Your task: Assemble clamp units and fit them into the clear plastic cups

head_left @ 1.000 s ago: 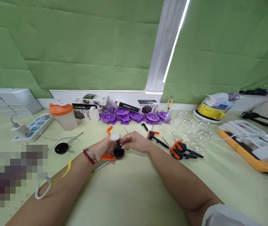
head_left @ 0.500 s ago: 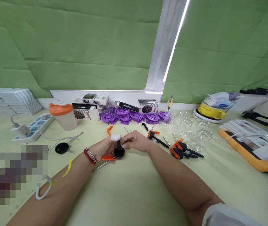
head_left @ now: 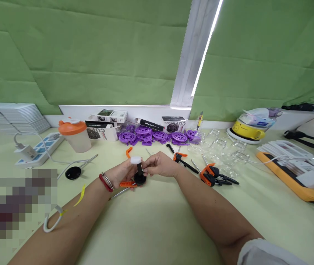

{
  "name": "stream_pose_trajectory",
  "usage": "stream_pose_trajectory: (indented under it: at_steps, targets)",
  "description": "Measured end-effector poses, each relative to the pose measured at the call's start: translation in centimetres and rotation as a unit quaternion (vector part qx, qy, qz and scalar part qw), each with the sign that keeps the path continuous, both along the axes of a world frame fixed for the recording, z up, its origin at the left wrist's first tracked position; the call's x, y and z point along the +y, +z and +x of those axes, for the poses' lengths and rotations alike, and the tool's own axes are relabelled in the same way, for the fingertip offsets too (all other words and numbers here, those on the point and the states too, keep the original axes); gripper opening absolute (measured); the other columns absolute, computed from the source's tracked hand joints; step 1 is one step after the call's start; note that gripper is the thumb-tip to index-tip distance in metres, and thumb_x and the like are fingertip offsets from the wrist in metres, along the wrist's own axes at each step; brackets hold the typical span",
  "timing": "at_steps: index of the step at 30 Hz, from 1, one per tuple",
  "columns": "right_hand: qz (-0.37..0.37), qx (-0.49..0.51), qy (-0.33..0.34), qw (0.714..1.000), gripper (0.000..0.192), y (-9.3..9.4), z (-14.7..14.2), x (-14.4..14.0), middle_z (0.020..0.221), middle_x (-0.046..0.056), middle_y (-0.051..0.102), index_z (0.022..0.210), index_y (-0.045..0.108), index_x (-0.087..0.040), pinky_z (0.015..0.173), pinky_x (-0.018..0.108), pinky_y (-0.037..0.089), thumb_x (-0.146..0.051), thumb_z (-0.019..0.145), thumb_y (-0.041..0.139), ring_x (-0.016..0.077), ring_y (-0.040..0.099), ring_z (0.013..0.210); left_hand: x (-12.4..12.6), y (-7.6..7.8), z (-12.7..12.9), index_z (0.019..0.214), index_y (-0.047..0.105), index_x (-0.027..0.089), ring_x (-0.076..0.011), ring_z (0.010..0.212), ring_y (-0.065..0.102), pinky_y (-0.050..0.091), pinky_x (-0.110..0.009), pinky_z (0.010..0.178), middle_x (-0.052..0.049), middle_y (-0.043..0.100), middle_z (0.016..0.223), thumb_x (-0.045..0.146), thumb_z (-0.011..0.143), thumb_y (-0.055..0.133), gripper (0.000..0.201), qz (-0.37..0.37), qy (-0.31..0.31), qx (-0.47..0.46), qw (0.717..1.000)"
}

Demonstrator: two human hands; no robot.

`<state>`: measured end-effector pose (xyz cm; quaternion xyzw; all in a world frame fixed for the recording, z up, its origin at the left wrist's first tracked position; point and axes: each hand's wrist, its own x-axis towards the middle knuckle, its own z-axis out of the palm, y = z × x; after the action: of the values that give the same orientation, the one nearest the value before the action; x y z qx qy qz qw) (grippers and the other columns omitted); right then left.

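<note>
A small black stand (head_left: 140, 177) with a round base, an upright post and a white cap (head_left: 136, 160) sits on the pale green table in front of me. My left hand (head_left: 120, 172) grips it from the left, fingers at the cap and post. My right hand (head_left: 159, 164) pinches the post from the right. An orange plastic piece (head_left: 126, 184) lies under my left hand beside a thin metal rod (head_left: 118, 193).
Orange-and-black clamps (head_left: 210, 173) and screwdrivers lie to the right. Purple discs (head_left: 143, 134) and small boxes line the back. An orange-lidded shaker (head_left: 74, 134), a power strip (head_left: 38, 150) and a black disc (head_left: 72, 172) stand left. Clear glass jars (head_left: 225, 149) are at the right.
Both hands stay on the stand with only slight shifts of the fingers; the view has drifted a little.
</note>
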<state>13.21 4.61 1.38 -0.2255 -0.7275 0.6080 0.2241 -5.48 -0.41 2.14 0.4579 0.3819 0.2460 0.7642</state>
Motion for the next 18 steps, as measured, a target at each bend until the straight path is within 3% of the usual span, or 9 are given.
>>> stream_pose_trajectory:
  at_steps: [18]
  targets:
    - [-0.017, 0.017, 0.014, 1.000, 0.020, -0.30, 0.08, 0.36, 0.071, 0.003, 0.069, 0.088, 0.071, -0.012, 0.065, 0.027, 0.053, -0.019, 0.070, 0.066, 0.0147, 0.065, 0.068, -0.04, 0.14, 0.07, 0.084, 0.048, 0.019, -0.0197, 0.064, 0.060, 0.045, -0.025, 0.038, -0.007, 0.061, 0.092, 0.058, 0.075, 0.046, 0.040, 0.001, -0.002, -0.002, 1.000]
